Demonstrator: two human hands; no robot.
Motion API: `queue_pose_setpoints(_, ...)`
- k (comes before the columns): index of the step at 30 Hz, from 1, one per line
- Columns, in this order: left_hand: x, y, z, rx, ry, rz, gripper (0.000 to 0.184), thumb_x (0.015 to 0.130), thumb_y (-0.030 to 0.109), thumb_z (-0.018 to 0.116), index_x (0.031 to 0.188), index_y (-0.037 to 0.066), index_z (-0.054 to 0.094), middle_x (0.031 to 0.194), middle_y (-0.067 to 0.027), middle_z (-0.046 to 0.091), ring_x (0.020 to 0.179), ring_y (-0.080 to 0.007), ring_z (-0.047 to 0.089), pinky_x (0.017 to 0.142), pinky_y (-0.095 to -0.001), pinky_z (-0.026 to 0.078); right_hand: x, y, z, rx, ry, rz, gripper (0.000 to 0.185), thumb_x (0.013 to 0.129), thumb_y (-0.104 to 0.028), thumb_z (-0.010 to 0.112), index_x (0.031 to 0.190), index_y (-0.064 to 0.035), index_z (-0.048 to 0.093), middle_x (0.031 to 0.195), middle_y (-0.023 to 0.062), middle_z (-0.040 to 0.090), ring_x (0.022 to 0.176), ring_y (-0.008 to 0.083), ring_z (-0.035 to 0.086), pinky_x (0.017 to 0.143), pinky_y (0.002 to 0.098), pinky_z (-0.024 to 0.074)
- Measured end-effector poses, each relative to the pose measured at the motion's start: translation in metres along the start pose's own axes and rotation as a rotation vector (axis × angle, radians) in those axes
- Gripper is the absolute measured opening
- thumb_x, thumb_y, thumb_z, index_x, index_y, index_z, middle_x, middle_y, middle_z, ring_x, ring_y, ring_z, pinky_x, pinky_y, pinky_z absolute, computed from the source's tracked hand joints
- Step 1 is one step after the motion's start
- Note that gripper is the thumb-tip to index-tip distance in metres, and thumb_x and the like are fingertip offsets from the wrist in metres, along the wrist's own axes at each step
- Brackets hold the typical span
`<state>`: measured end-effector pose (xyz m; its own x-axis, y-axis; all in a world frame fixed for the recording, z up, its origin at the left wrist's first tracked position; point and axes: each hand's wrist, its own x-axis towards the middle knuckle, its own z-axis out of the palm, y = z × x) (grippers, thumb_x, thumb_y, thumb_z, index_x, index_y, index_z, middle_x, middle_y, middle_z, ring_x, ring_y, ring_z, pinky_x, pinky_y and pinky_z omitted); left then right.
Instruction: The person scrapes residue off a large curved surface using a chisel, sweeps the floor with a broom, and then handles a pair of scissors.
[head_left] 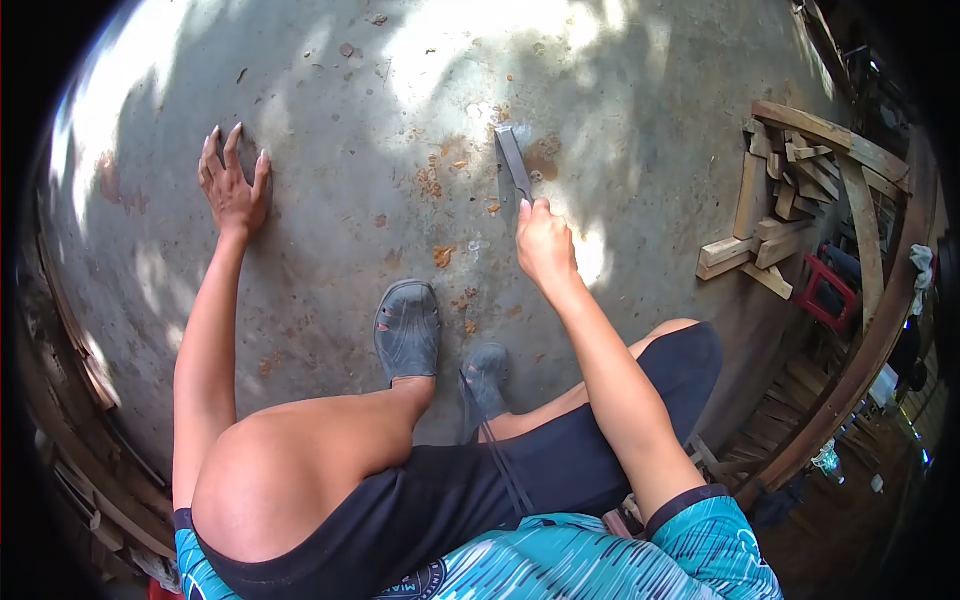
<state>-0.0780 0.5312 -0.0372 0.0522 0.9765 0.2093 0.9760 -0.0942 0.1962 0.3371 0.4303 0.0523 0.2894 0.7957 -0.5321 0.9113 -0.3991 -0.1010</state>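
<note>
My right hand (547, 242) is closed around the handle of a flat metal scraper (513, 162), whose blade points away from me and has its far edge at the concrete floor (340, 210). Brown stains and flakes lie on the floor on both sides of the blade. The handle is mostly hidden inside my fist. Over on the left, my left hand (235, 185) is at the floor with its fingers spread and nothing in it.
Wooden offcuts (785, 240) are piled at the right, beside a red plastic object (826, 292) and a curved wooden beam (860, 380). My grey shoes (408, 325) stand on the floor below the scraper. Long boards (75, 420) line the left edge.
</note>
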Motion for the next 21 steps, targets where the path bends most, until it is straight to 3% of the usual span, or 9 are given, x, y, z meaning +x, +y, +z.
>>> queue_pose_setpoints(4, -0.001, 0.002, -0.001, -0.013, -0.038, -0.017, 0.062, 0.092, 0.048, 0.052, 0.145, 0.022, 0.035, 0.150, -0.0123, 0.028, 0.141, -0.0300, 0.024, 0.116, -0.0449, 0.017, 0.012, 0.015, 0.018, -0.154, 0.075, -0.221, 0.035, 0.101, -0.029, 0.042, 0.096, 0.0038, 0.051, 0.074, 0.0262, 0.066, 0.071, 0.0431, 0.067, 0.065, 0.0486, 0.0565)
queue_pose_setpoints(5, -0.001, 0.001, -0.001, -0.005, -0.044, -0.023, 0.062, 0.092, 0.048, 0.052, 0.145, 0.022, 0.035, 0.150, -0.0125, 0.028, 0.142, -0.0303, 0.023, 0.116, -0.0455, 0.016, 0.010, 0.015, 0.016, -0.029, 0.104, -0.161, 0.027, 0.099, -0.020, 0.048, 0.090, 0.0056, 0.053, 0.074, 0.0265, 0.060, 0.064, 0.0414, 0.061, 0.062, 0.0513, 0.0494)
queue_pose_setpoints(8, 0.000, -0.001, 0.001, 0.021, -0.015, 0.001, 0.061, 0.091, 0.048, 0.054, 0.144, 0.021, 0.038, 0.149, -0.0135, 0.030, 0.140, -0.0310, 0.025, 0.116, -0.0465, 0.017, 0.002, 0.016, 0.020, -0.216, 0.366, -0.309, 0.029, 0.099, -0.022, 0.049, 0.087, 0.0041, 0.054, 0.078, 0.0265, 0.061, 0.070, 0.0396, 0.061, 0.067, 0.0522, 0.0486)
queue_pose_setpoints(12, -0.002, 0.001, -0.001, -0.026, -0.036, -0.011, 0.061, 0.092, 0.049, 0.052, 0.145, 0.023, 0.035, 0.150, -0.0123, 0.027, 0.142, -0.0307, 0.023, 0.116, -0.0465, 0.016, 0.010, 0.009, 0.002, -0.081, 0.104, -0.124, 0.033, 0.100, -0.025, 0.045, 0.088, 0.0046, 0.054, 0.079, 0.0301, 0.060, 0.079, 0.0438, 0.062, 0.072, 0.0525, 0.0488)
queue_pose_setpoints(13, -0.002, 0.001, -0.001, -0.023, -0.037, -0.006, 0.061, 0.092, 0.048, 0.051, 0.145, 0.023, 0.035, 0.151, -0.0118, 0.027, 0.142, -0.0308, 0.023, 0.116, -0.0461, 0.016, 0.014, 0.006, -0.004, -0.089, -0.104, 0.004, 0.040, 0.102, -0.032, 0.039, 0.098, 0.0037, 0.056, 0.087, 0.0278, 0.065, 0.085, 0.0411, 0.067, 0.075, 0.0459, 0.0538)
queue_pose_setpoints(15, 0.002, 0.001, -0.002, -0.001, -0.015, -0.008, 0.060, 0.092, 0.047, 0.053, 0.144, 0.022, 0.036, 0.150, -0.0123, 0.028, 0.141, -0.0310, 0.024, 0.116, -0.0461, 0.016, 0.004, 0.008, -0.001, -0.410, 0.443, -0.384, 0.037, 0.102, -0.031, 0.040, 0.092, 0.0015, 0.056, 0.079, 0.0247, 0.065, 0.079, 0.0390, 0.068, 0.069, 0.0452, 0.0551)
queue_pose_setpoints(18, 0.001, -0.003, 0.001, 0.000, -0.015, -0.001, 0.060, 0.092, 0.047, 0.053, 0.144, 0.022, 0.037, 0.150, -0.0125, 0.029, 0.141, -0.0309, 0.024, 0.116, -0.0462, 0.016, 0.010, 0.006, 0.005, -0.613, 0.878, -0.535, 0.035, 0.101, -0.029, 0.042, 0.086, -0.0004, 0.056, 0.073, 0.0223, 0.065, 0.074, 0.0360, 0.069, 0.064, 0.0442, 0.0559)
queue_pose_setpoints(20, -0.001, -0.001, 0.001, -0.004, -0.033, -0.012, 0.060, 0.092, 0.048, 0.052, 0.144, 0.022, 0.036, 0.150, -0.0124, 0.028, 0.141, -0.0306, 0.023, 0.116, -0.0462, 0.016, 0.034, -0.001, 0.001, -0.455, 0.638, -0.401, 0.033, 0.101, -0.027, 0.044, 0.090, 0.0007, 0.058, 0.079, 0.0246, 0.065, 0.082, 0.0357, 0.068, 0.070, 0.0452, 0.0548)
queue_pose_setpoints(21, -0.009, 0.001, -0.002, -0.008, -0.049, -0.011, 0.060, 0.092, 0.048, 0.052, 0.144, 0.022, 0.037, 0.150, -0.0124, 0.028, 0.141, -0.0307, 0.023, 0.116, -0.0463, 0.016, 0.046, -0.012, -0.013, -0.276, 0.310, -0.266, 0.033, 0.100, -0.026, 0.044, 0.094, 0.0021, 0.060, 0.086, 0.0272, 0.064, 0.090, 0.0364, 0.067, 0.076, 0.0465, 0.0535)
